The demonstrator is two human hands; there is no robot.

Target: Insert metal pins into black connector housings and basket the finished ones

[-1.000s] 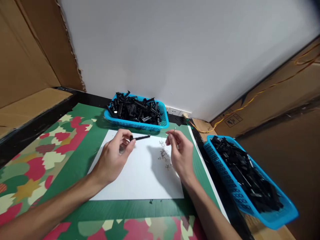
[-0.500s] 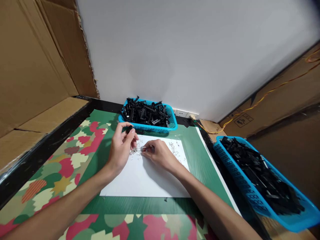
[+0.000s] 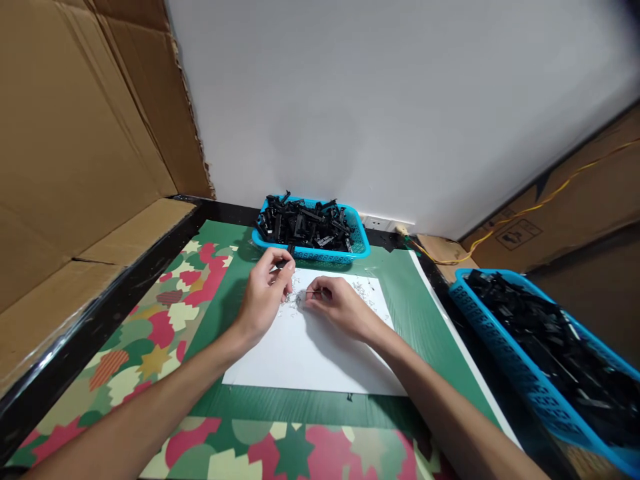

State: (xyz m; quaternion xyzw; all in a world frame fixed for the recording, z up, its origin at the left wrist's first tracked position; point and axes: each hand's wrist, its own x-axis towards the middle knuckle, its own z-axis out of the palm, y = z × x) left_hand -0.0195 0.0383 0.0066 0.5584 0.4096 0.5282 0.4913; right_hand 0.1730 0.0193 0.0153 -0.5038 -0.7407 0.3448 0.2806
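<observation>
My left hand [image 3: 266, 288] is closed on a small black plastic part [image 3: 291, 249], pinched between thumb and fingers above the far left of a white sheet [image 3: 300, 363]. In my right hand [image 3: 337, 303], closed just to the right, is a slim metal tool that looks like tweezers [image 3: 314, 291], its tip pointing left. Tiny wire pieces [image 3: 289, 308], perhaps springs, lie loose under and between my hands. Another scatter of wire pieces [image 3: 364, 291] is on the sheet's far right. My fingers cover most of the black part and the tool.
A blue basket [image 3: 320, 255] heaped with black plastic parts stands behind the sheet, against the wall. On the right is a second blue basket [image 3: 515, 380] of black parts. Cardboard [image 3: 90, 133] walls the left side. A yellow cable [image 3: 475, 248] runs from a wall socket.
The whole view has shifted, so everything appears further right. The black part now points more upright in my left hand. Both hands keep their grip close together over the sheet.
</observation>
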